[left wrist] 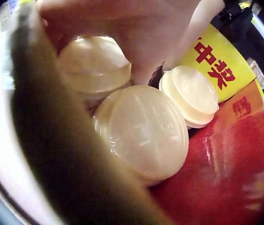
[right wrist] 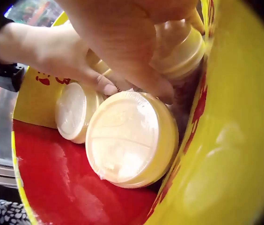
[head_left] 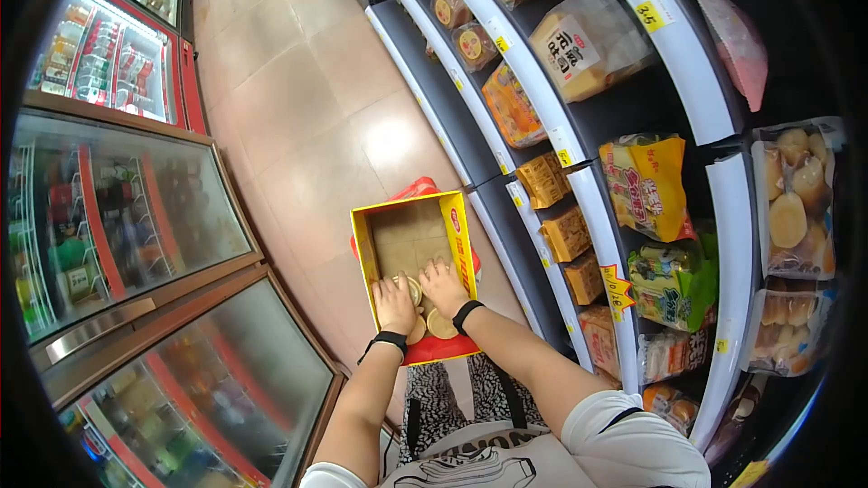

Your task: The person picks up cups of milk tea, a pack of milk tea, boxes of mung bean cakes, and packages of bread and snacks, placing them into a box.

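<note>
Both hands reach down into a yellow cardboard box [head_left: 364, 239] with a red inner flap, among several round, pale, plastic-wrapped tubs [head_left: 441, 325]. The left hand [head_left: 394, 305] curls its thumb and fingers round a tub [left wrist: 92, 65] in the left wrist view. Beside that one, a larger-looking tub [left wrist: 148, 133] lies tilted below the thumb. In the right wrist view, the right hand [right wrist: 122, 42] grips a tub [right wrist: 181, 49] close to the yellow side wall. Another tub [right wrist: 122, 138] rests under its thumb, near the red flap [right wrist: 76, 183]. Fingertips are partly hidden.
Something red [head_left: 419, 186] shows under the box on the tiled floor [head_left: 316, 126]. Shelves with packaged bread [head_left: 583, 45] and snack bags [head_left: 646, 185] line the right side. Glass-door drink fridges [head_left: 136, 208] stand along the left of the aisle.
</note>
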